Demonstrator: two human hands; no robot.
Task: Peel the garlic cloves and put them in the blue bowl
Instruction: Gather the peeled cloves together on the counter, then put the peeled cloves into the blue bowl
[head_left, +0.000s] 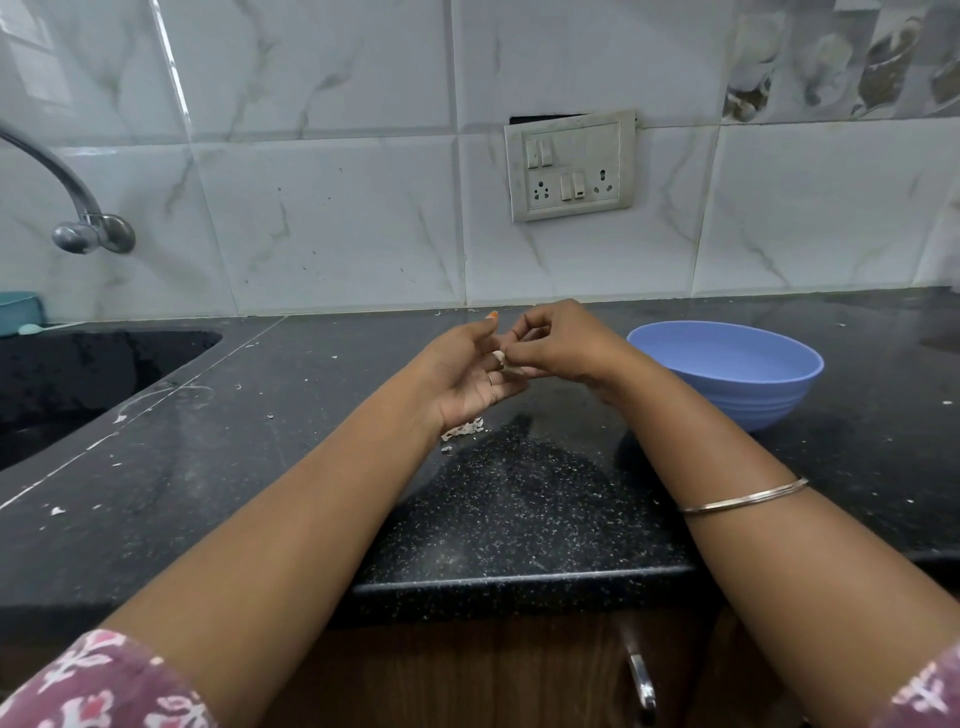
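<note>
The person is partway through peeling one garlic clove (500, 357), held up over the middle of the worktop (208, 467). The left hand (470, 371) lies half open, palm up, cradling the clove at its fingers, while the right hand (558, 343) pinches at it with thumb and fingertips closed, apparently pulling skin away. A small heap of peelings (464, 429) lies on the worktop just under the left wrist. The blue bowl (727, 374) stands near the right wrist, toward the back right; no cloves show inside it from here. Next, the bared clove likely needs only a short carry rightward into the bowl. The worktop is dark speckled stone with a sink (78, 374) at its left, beneath a tap (78, 208). Behind, marbled white tiles carry a switchboard (571, 166).
</note>
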